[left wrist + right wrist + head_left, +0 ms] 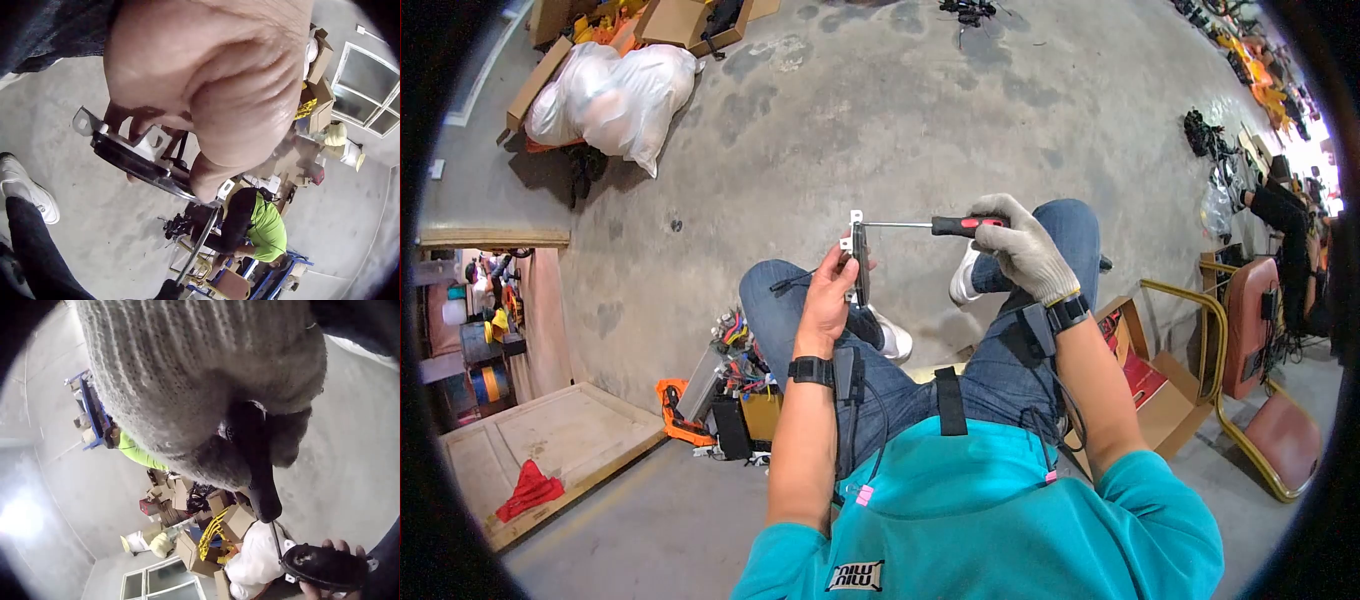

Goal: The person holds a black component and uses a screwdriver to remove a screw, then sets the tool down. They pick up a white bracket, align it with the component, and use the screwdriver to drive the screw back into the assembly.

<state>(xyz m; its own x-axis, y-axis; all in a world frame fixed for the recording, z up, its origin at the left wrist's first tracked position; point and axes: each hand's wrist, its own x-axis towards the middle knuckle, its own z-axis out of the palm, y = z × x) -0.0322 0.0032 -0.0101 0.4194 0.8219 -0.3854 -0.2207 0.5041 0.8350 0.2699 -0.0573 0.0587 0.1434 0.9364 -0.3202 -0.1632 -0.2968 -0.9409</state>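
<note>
The bare left hand (830,295) grips a dark, elongated part (860,262) with light metal tabs, held on edge above the lap. In the left wrist view that part (140,165) lies between the thumb and fingers of the left hand (212,81). A grey knitted glove covers the right hand (1025,250), whose fingers curl round the black and red handle of a screwdriver (968,226). Its shaft reaches left to the tabbed end of the part. In the right wrist view the tip of the screwdriver (265,500) meets the part (325,565) near one tab.
Beside the left knee lie coloured wires and an orange item (683,412). An open cardboard box (1175,405) and a chair (1250,330) stand at the right. A white bag (615,100) sits at the upper left; a wooden panel (550,450) at the lower left holds a red cloth.
</note>
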